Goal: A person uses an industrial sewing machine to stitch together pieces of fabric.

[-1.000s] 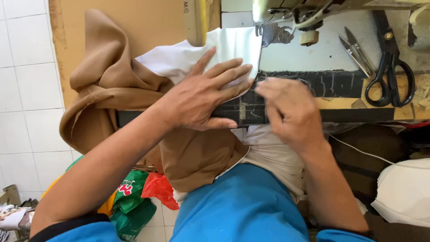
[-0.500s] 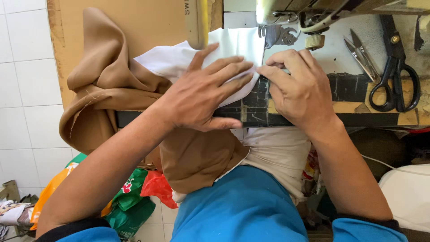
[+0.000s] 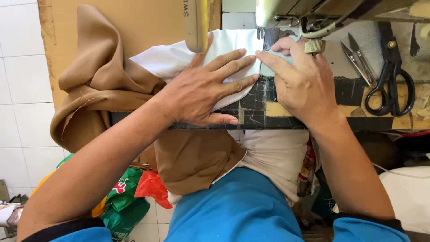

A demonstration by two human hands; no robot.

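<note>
My left hand (image 3: 204, 87) lies flat, fingers spread, pressing a piece of white fabric (image 3: 179, 56) onto the sewing machine bed. My right hand (image 3: 300, 83) rests beside it on the right, its fingertips on the white fabric's edge just below the presser foot (image 3: 268, 36) of the sewing machine (image 3: 286, 11). Brown fabric (image 3: 96, 85) bunches to the left of the white piece and hangs over the table's front edge onto my lap.
Black scissors (image 3: 392, 78) and small thread snips (image 3: 358, 58) lie on the table at the right. Colourful plastic bags (image 3: 130, 195) sit on the tiled floor at lower left. A pale cloth bundle (image 3: 405, 197) is at lower right.
My right hand has moved up from the table's front edge to the fabric edge under the presser foot. My left hand has stayed flat on the white fabric.
</note>
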